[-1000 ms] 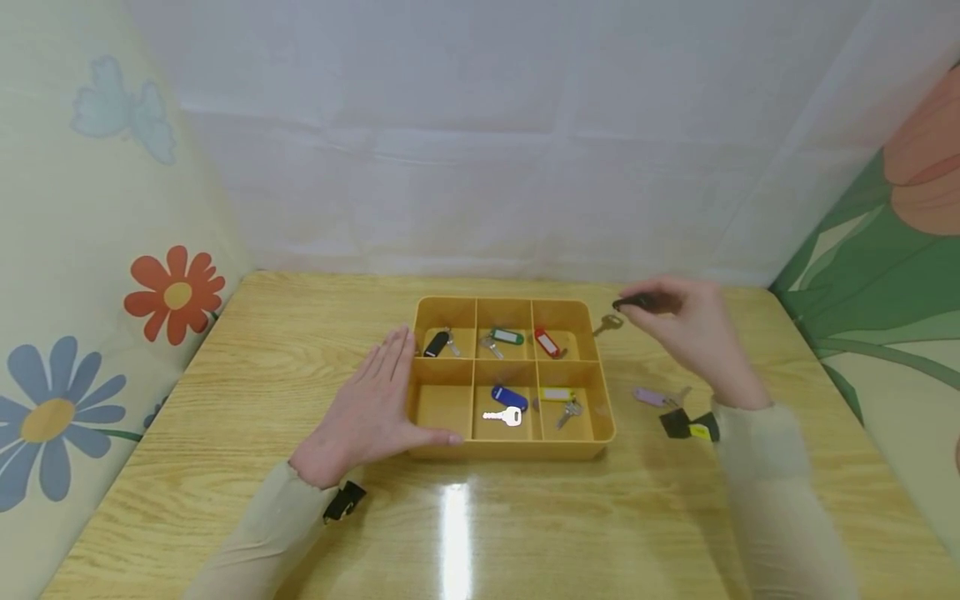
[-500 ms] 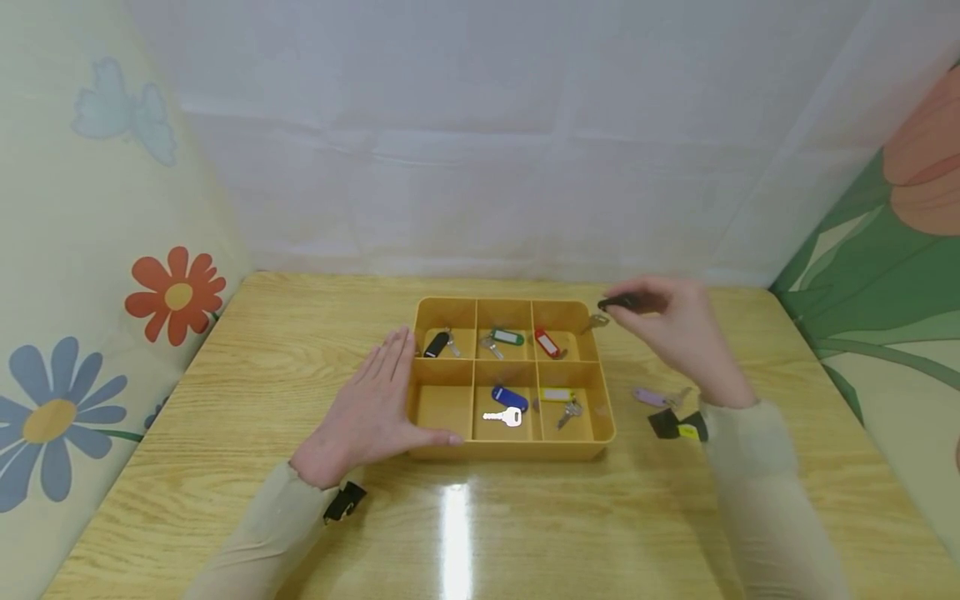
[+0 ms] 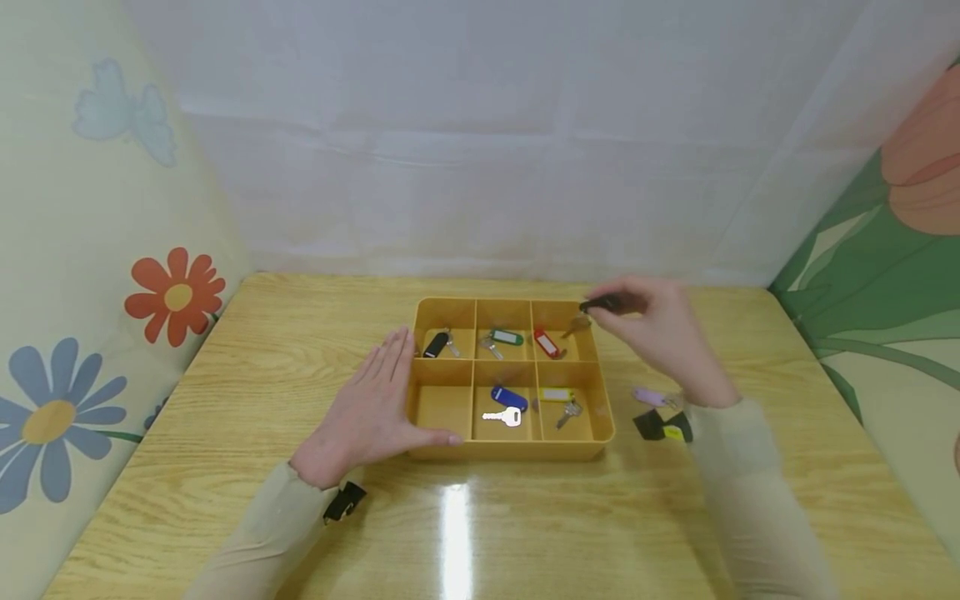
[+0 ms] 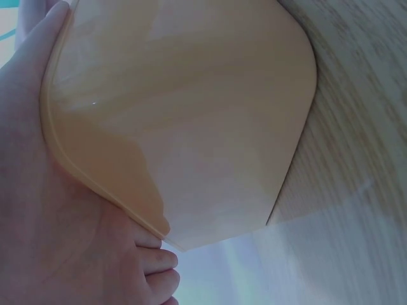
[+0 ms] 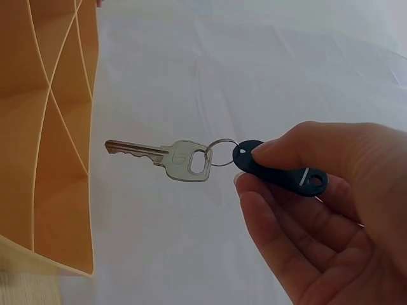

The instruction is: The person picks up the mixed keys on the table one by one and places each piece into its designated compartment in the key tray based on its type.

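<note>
In the head view a yellow six-compartment tray (image 3: 510,451) stands on the table. My left hand (image 3: 363,412) rests along its left side with straight fingers, the thumb lying over the front left rim. Between thumb and fingers my right hand (image 3: 663,333) pinches a dark key tag (image 5: 280,170). From its ring hangs a silver key (image 5: 187,162), held over the back right compartment. Inside that compartment lies a red key tag (image 3: 547,342). Along the back row are a green key tag (image 3: 507,337) and a black key tag (image 3: 437,344), each with a key.
The front row holds a blue key tag (image 3: 510,398) with a bright key (image 3: 502,416), and a yellow key tag (image 3: 557,394) with its key. On the table right of the tray, a lilac key tag (image 3: 648,397) lies below my right forearm. A white sheet (image 3: 480,167) hangs behind.
My right hand has moved left with the dark tag, bringing its key from beside the tray to over the back right compartment. My left hand has stayed in place.
</note>
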### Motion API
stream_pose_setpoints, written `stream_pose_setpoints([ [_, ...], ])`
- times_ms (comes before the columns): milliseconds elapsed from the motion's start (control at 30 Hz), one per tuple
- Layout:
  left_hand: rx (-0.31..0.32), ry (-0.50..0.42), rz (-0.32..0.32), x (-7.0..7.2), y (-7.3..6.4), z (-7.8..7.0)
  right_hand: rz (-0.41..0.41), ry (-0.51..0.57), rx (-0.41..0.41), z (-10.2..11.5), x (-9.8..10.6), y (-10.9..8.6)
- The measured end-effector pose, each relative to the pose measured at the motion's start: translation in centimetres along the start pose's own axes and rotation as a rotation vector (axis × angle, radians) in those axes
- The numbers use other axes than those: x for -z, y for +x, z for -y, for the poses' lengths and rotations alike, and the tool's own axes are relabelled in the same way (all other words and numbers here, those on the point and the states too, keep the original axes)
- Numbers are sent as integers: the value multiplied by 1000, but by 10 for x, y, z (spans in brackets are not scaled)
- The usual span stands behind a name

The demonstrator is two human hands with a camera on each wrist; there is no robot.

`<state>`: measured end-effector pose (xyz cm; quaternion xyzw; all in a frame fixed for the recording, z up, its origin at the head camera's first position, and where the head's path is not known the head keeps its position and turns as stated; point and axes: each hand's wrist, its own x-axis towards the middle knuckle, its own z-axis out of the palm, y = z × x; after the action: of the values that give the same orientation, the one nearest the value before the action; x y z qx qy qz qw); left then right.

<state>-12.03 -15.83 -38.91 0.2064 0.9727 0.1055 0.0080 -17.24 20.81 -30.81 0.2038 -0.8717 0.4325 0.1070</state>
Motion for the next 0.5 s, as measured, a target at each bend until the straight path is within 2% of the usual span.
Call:
stream_pose_setpoints([
  [233, -2, 0, 2, -1, 0, 0, 21, 22, 18, 3, -6, 3],
  [500, -11, -3, -14, -2, 0, 0, 39, 34, -8, 9, -14, 5],
])
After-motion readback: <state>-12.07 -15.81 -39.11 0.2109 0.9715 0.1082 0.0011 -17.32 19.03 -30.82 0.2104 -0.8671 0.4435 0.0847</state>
